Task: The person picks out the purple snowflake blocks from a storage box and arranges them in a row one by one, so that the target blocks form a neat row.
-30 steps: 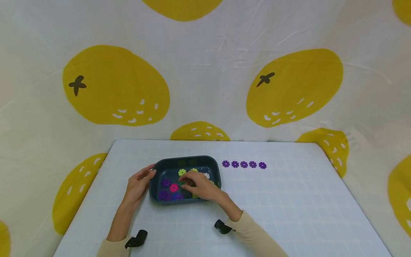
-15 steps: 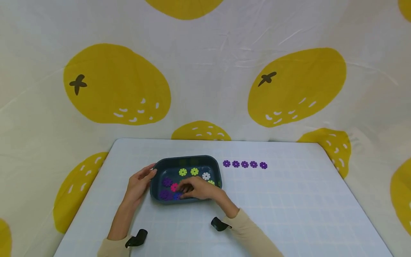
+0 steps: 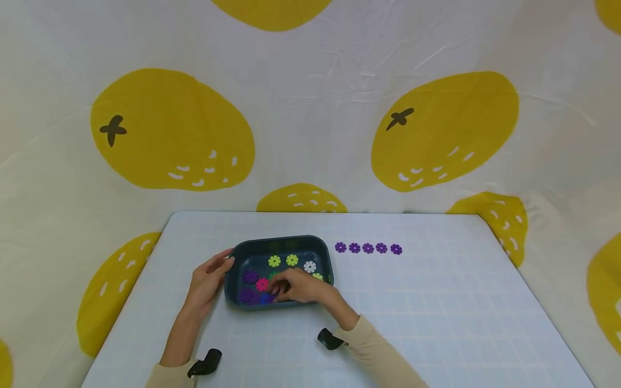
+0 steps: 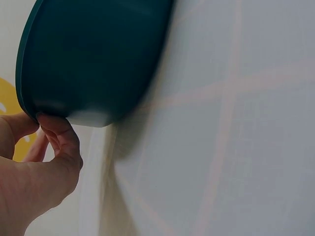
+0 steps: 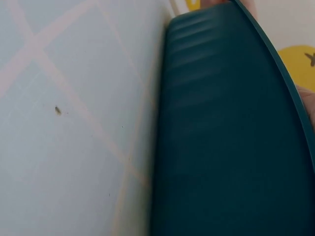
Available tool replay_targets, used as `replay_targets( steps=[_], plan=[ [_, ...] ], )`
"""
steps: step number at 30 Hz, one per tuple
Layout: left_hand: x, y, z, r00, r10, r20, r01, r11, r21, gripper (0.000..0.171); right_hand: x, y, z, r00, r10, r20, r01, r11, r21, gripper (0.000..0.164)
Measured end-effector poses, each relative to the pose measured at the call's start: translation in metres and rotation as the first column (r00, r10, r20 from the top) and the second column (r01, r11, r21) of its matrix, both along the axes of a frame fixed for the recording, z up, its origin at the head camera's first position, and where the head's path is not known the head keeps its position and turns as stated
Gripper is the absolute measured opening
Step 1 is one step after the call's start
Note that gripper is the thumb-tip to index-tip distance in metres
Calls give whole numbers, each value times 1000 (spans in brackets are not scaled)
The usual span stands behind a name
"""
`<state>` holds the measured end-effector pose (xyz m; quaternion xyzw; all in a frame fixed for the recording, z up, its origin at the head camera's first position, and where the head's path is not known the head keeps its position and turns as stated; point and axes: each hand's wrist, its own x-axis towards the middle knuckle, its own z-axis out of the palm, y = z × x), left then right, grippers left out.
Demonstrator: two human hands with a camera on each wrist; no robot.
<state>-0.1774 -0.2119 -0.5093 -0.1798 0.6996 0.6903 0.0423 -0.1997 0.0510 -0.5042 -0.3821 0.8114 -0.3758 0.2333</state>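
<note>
My left hand (image 3: 206, 283) pinches the left end of a dark teal plastic tray (image 3: 278, 245). Its thumb and fingers meet at the tray rim in the left wrist view, near the tray wall (image 4: 93, 59). Inside the tray lie flower-shaped plastic discs, among them a pink disc (image 3: 262, 284), a blue disc (image 3: 264, 298), a white disc (image 3: 309, 267) and a purple disc (image 3: 250, 276). Over the front of the tray, my right hand (image 3: 303, 285) reaches in with bent fingers, its fingertips at the blue disc. Whether they grip it is unclear; the tray wall (image 5: 231, 123) hides them in the right wrist view.
Right of the tray, a row of several purple discs (image 3: 368, 248) lies on the white table (image 3: 436, 302). More yellow-green discs (image 3: 274, 261) sit at the back of the tray. Behind the table hangs a pale cloth (image 3: 310, 108) with yellow fruit shapes.
My right hand has moved from the green disc near the tray's middle towards the front, to the blue disc. My left hand stays on the tray's left end.
</note>
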Motion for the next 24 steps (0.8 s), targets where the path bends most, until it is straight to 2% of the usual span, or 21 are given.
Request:
replay_targets(
  steps=[13,16,20,24],
  plan=[
    [0,-1,1,1000,-5,4,5,1000,1,58,-1,0,2,999,14,-29,-15,999,-28,13],
    [-1,-3,1,1000,-17,11,17,1000,-4,61,1,1,3,998,3,-70,-6,999,-53,13],
    [1,-5,2,999,-28,15,28,1000,-2,62,4,2,5,986,-11,-165,-3,996,-85,14],
    [0,-4,1,1000,-25,11,25,1000,12,62,7,3,6,976,-48,-213,23,993,-118,17]
  ],
)
